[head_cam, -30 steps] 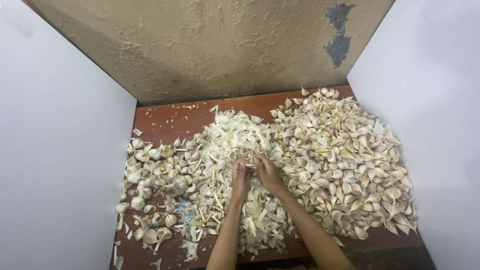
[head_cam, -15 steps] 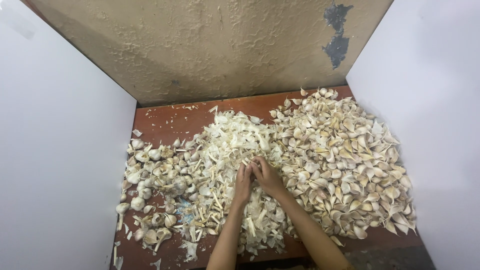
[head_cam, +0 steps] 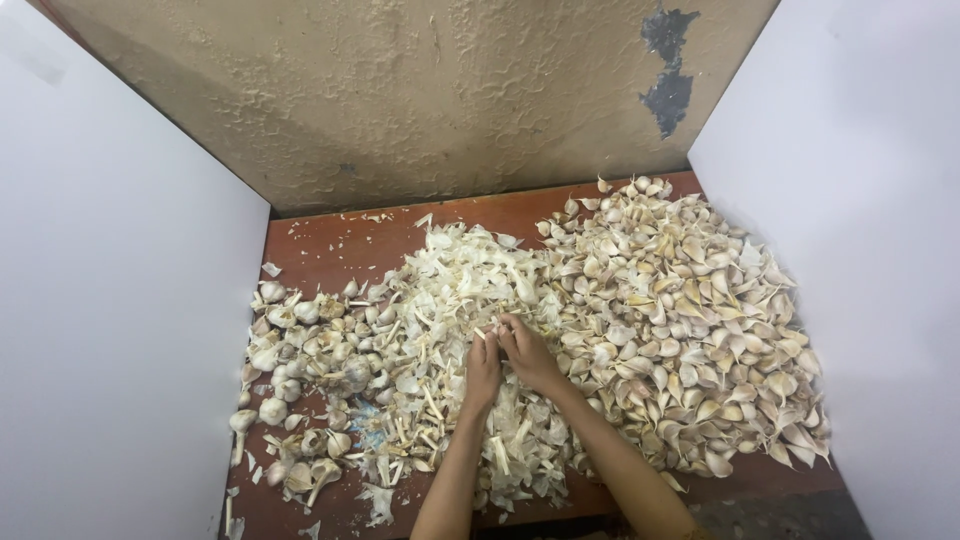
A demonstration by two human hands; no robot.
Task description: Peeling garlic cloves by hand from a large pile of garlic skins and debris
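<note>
We are in the middle of breaking garlic apart. Our left hand (head_cam: 484, 368) and right hand (head_cam: 528, 352) meet at the centre of the spread, fingertips pressed together over a small piece of garlic (head_cam: 497, 331) that we can barely make out between them. Both grips are narrow and pinched in on it, though the piece is too small and too hidden for us to say whether it is a whole bulb or only a few cloves.

The hands sit over the heap of papery skins and stalks (head_cam: 455, 290) that runs down the middle of the reddish-brown table (head_cam: 330, 250). To our left lie the whole garlic bulbs (head_cam: 300, 360), loosely scattered and mixed with scraps. To our right the separated cloves (head_cam: 690, 320) form a broad, thick pile reaching toward the white panel (head_cam: 860, 250) on that side. A matching white panel (head_cam: 110, 300) closes the left, and a rough beige wall (head_cam: 450, 100) stands behind.

We judge the step in hand to be prying cloves loose from their skin. The clove pile is much larger than the bulb group, so we reckon the work is well past halfway. The next move calls for the thumbs to split the piece, with cloves going right and skin dropping to the middle heap; after that the left hand needs a fresh bulb from the left.
</note>
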